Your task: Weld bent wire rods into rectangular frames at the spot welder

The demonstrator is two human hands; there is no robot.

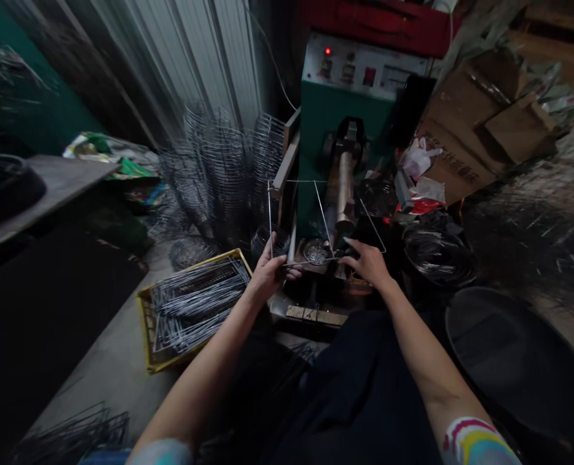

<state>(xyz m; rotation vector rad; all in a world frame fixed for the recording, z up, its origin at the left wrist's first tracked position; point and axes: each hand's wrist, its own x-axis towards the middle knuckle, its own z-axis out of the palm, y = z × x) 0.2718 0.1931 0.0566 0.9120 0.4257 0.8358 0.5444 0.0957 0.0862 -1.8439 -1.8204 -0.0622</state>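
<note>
A thin bent wire frame (pixel 323 216) stands up between my two hands in front of the green machine (pixel 310 148). My left hand (pixel 270 270) is closed round its lower left corner, the thumb against the wire. My right hand (pixel 368 263) grips the frame's lower bar on the right, fingers bent over it; the exact contact is dim. Just behind the lower bar sits a round dish of small metal pieces (pixel 316 252). Above it, a thick metal rod (pixel 345 187) of the machine points down toward the dish.
A yellow crate (pixel 145 323) full of straight and bent wires stands left of my arm. Stacked wire coils (pixel 219 155) rise behind it. To the right are wire bundles (pixel 436 252), a large black round tub (pixel 514 355) and cardboard boxes (pixel 461 123). A bench (pixel 68 177) lies at far left.
</note>
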